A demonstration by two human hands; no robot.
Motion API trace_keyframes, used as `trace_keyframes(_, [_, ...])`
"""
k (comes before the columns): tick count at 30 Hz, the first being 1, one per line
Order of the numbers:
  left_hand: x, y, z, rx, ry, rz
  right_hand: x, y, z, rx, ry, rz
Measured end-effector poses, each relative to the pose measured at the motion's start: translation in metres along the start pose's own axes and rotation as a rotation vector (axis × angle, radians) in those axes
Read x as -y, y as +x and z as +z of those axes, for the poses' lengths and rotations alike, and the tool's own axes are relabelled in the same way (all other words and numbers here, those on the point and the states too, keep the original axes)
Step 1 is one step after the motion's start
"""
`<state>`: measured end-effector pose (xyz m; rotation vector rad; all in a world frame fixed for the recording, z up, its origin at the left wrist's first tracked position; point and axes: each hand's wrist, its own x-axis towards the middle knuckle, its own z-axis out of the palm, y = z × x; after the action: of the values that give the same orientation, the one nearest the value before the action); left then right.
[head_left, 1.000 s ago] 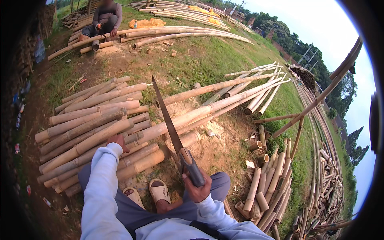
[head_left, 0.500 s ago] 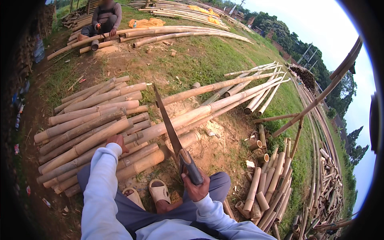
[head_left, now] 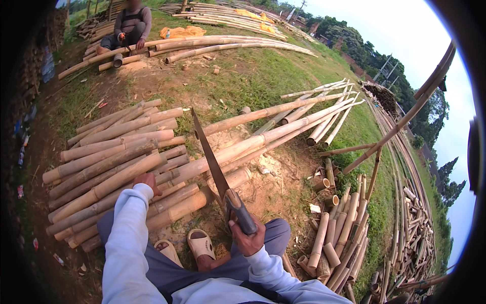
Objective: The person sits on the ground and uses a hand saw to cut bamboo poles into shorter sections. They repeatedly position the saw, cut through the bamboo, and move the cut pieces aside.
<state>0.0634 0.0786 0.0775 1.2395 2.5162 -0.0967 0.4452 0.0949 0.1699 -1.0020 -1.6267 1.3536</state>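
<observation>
My right hand (head_left: 248, 237) is wrapped around the dark handle of a handsaw (head_left: 211, 157). Its long blade points up and away to the left, crossing over a long pale bamboo pole (head_left: 283, 130). Whether the teeth touch the pole, I cannot tell. To the left, my left hand (head_left: 147, 183) is closed on the near part of this pole, its fingers partly hidden. Cut bamboo lengths (head_left: 109, 175) lie side by side under and around that hand.
Short bamboo pieces (head_left: 340, 230) are heaped at the right beside a slanting pole frame (head_left: 405, 119). Sawdust (head_left: 263, 195) covers the ground ahead. A seated person (head_left: 132, 28) is at the far left behind long poles (head_left: 233, 41). More offcuts (head_left: 417, 228) lie at far right.
</observation>
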Motion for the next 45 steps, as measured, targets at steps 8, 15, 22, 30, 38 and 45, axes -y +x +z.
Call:
trace_keyframes(8, [0.003,0.004,0.003,0.021,-0.014,-0.009,0.012,-0.001,-0.001,-0.061,0.020,-0.025])
trace_keyframes(15, [0.001,0.003,0.001,0.042,0.003,0.000,-0.009,0.001,-0.006,-0.095,-0.042,-0.065])
trace_keyframes(22, [-0.005,-0.006,-0.005,0.006,0.030,-0.007,-0.008,-0.002,-0.005,-0.100,0.012,-0.033])
trace_keyframes(30, [-0.001,-0.001,0.000,-0.004,-0.011,-0.002,-0.004,-0.002,-0.004,-0.072,-0.006,-0.038])
trace_keyframes(38, [-0.001,-0.002,0.000,0.000,-0.012,0.002,-0.004,-0.003,-0.003,-0.074,0.034,-0.021])
trace_keyframes(45, [0.005,0.006,0.010,0.004,0.012,0.008,-0.012,-0.004,-0.004,-0.081,0.011,-0.028])
